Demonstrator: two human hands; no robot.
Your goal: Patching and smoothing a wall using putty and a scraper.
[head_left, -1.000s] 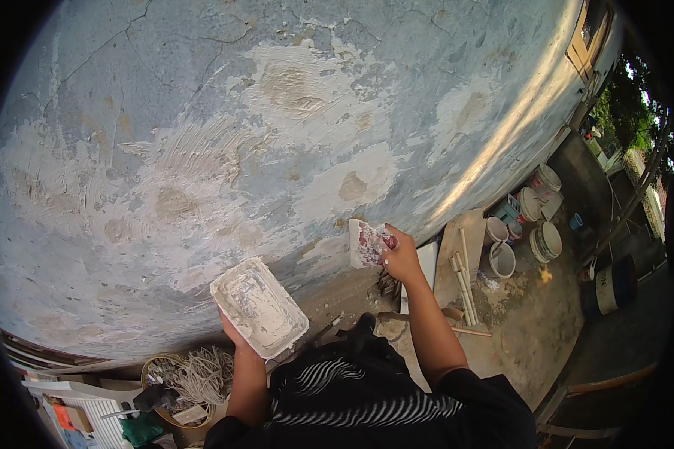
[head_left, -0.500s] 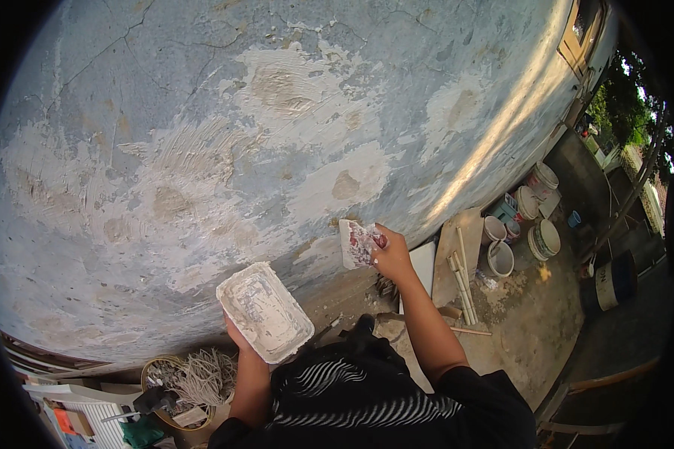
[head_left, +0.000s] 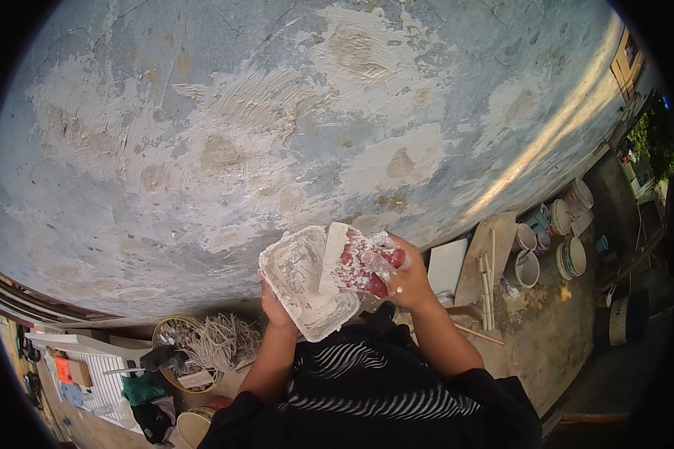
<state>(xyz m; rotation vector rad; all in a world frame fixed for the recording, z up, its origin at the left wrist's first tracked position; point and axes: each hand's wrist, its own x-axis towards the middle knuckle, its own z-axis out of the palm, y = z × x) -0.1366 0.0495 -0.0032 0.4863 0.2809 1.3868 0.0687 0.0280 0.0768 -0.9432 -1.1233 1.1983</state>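
My left hand point(head_left: 277, 308) grips a white rectangular tub point(head_left: 328, 329) from its left side; thick white putty coats its inside. In my right hand point(head_left: 408, 278) is a wide putty knife point(head_left: 334, 258), its red handle smeared with white putty. The blade reaches over the tub's right side, apparently against the putty there; exact contact is hard to tell. Putty also sticks to my right fingers. Beyond both hands rises a blue-grey wall point(head_left: 457, 67), with rough whitish patches point(head_left: 269, 105) spread over it and a few beige spots.
Several buckets point(head_left: 526, 268) stand along the wall's foot at right, near a leaning board point(head_left: 483, 247) and thin sticks point(head_left: 487, 295). At lower left are a round basket point(head_left: 159, 334) holding a mop-like bundle of strings point(head_left: 221, 343) and a white slatted piece point(head_left: 90, 374).
My right hand has brought the putty knife from the wall to the tub. The tub has moved up and right, toward the knife. The whole view has shifted somewhat.
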